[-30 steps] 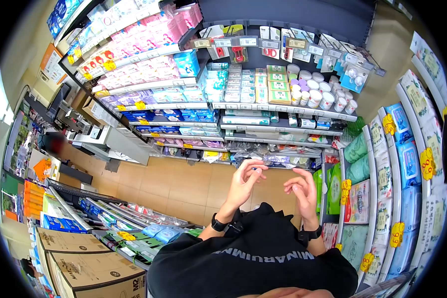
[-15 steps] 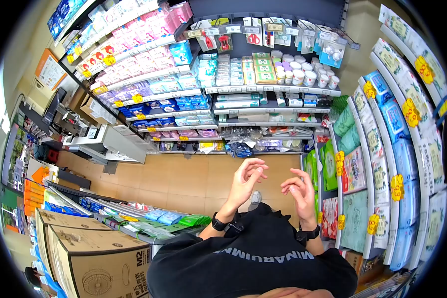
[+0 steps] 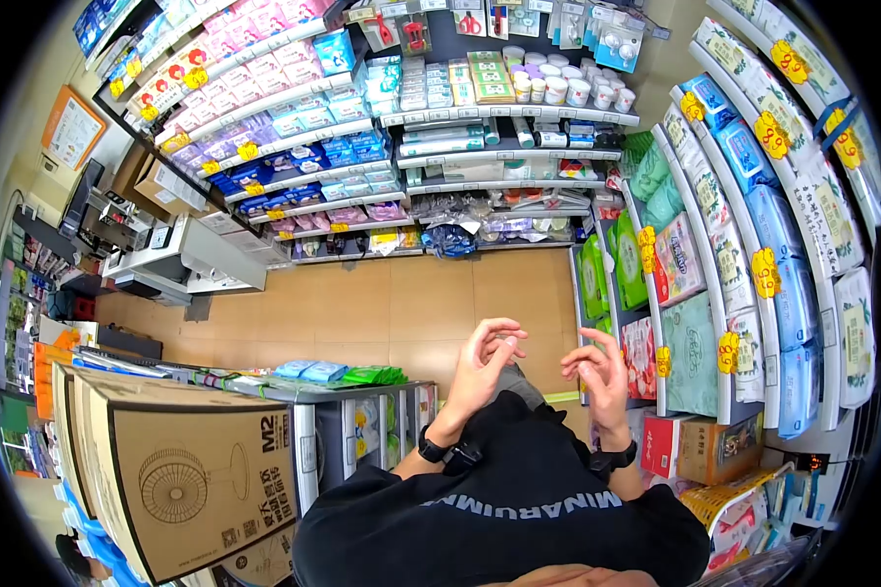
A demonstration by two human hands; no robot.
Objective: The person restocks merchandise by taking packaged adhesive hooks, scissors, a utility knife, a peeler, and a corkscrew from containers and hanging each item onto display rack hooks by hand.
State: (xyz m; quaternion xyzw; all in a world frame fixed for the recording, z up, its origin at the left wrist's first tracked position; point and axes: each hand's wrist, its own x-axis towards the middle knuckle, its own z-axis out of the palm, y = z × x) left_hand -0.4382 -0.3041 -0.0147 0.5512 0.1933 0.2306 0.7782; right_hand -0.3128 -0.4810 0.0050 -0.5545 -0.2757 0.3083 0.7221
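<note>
My left hand (image 3: pixel 484 364) is raised in front of my chest, fingers loosely curved and apart, holding nothing. My right hand (image 3: pixel 599 380) hovers at the same height to the right, also open, with bent fingers and nothing in it. A gap separates the two hands, and neither touches any goods. Dark bands circle both wrists. Nearest my right hand are the red-patterned packs (image 3: pixel 638 358) and green packs (image 3: pixel 628 262) on the right shelf. Beneath my left hand lies the tan tiled floor (image 3: pixel 362 311).
Stocked shelves (image 3: pixel 519 119) with white tubs cross the far end. Tissue packs (image 3: pixel 693 357) line the right shelving. A fan carton (image 3: pixel 201 479) tops a low shelf at left. A yellow basket (image 3: pixel 712 504) stands lower right, and a counter (image 3: pixel 206 256) is at far left.
The view has shifted forward and down: the far shelves sit higher, and the yellow basket and cartons at lower right have come into view. My hands keep nearly the same open pose.
</note>
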